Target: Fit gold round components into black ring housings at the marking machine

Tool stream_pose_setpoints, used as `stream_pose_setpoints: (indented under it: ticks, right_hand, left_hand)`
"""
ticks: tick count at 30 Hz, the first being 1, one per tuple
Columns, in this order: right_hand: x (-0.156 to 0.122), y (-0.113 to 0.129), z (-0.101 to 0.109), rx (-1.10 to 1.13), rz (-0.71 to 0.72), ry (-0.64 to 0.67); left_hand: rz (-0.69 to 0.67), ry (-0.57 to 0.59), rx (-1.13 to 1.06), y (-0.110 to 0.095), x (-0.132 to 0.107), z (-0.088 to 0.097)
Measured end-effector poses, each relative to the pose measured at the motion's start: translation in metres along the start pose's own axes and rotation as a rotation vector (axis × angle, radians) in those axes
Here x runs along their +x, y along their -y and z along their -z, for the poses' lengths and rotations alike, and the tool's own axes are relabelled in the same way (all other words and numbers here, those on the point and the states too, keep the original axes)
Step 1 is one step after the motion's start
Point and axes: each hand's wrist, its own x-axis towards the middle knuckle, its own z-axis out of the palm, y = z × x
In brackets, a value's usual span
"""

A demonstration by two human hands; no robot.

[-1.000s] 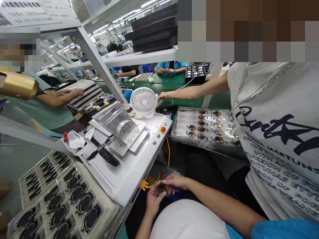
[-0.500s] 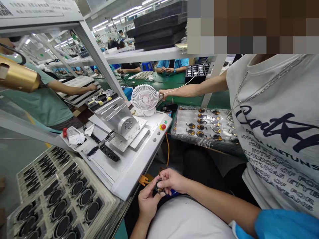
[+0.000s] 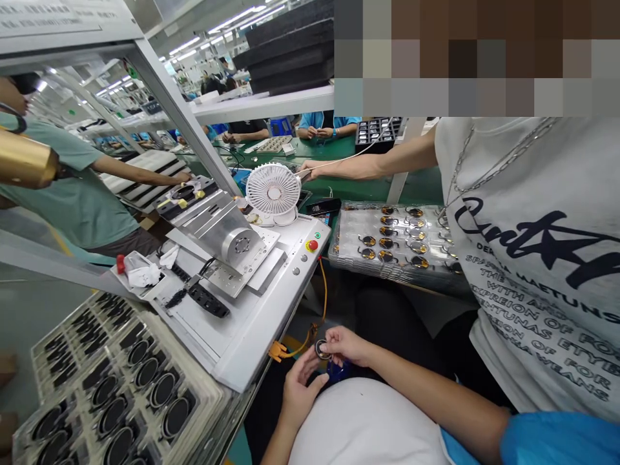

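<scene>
My right hand (image 3: 347, 346) pinches a small round part (image 3: 321, 349) with a dark rim over my lap. My left hand (image 3: 303, 382) is just to its left, fingers and thumb apart, with nothing gripped between them. Its fingertips come close to the round part; whether they touch it I cannot tell. Beyond my hands, an orange cable with an orange plug (image 3: 278, 351) hangs beside the machine's edge. A blue object (image 3: 338, 370) shows partly below my right hand.
Left, stacked trays (image 3: 194, 413) hold black round parts. Ahead stands a white machine (image 3: 252, 336) with a metal fixture (image 3: 217, 232), a red button (image 3: 312, 245) and a white fan (image 3: 274, 190). A co-worker's hand (image 3: 310, 169) reaches the fan. Clear trays (image 3: 349, 226) hold round parts at right.
My left hand has opened away from the round part, which now sits in my right fingers. Both hands appear slightly further right. The view has shifted a little.
</scene>
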Motion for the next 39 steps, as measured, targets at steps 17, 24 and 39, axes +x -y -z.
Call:
stream_pose_setpoints:
  ticks: [17, 24, 39]
  right_hand:
    - [0.033, -0.013, 0.019, -0.019, -0.153, -0.208]
    - [0.04, -0.016, 0.021, -0.019, -0.17, -0.201]
    - [0.045, -0.023, 0.022, -0.144, -0.205, -0.208]
  left_hand:
    - [0.314, 0.165, 0.261, 0.046, 0.046, 0.0]
    - [0.332, 0.16, 0.271, 0.051, 0.047, 0.003]
    - [0.284, 0.085, 0.169, 0.09, 0.056, 0.003]
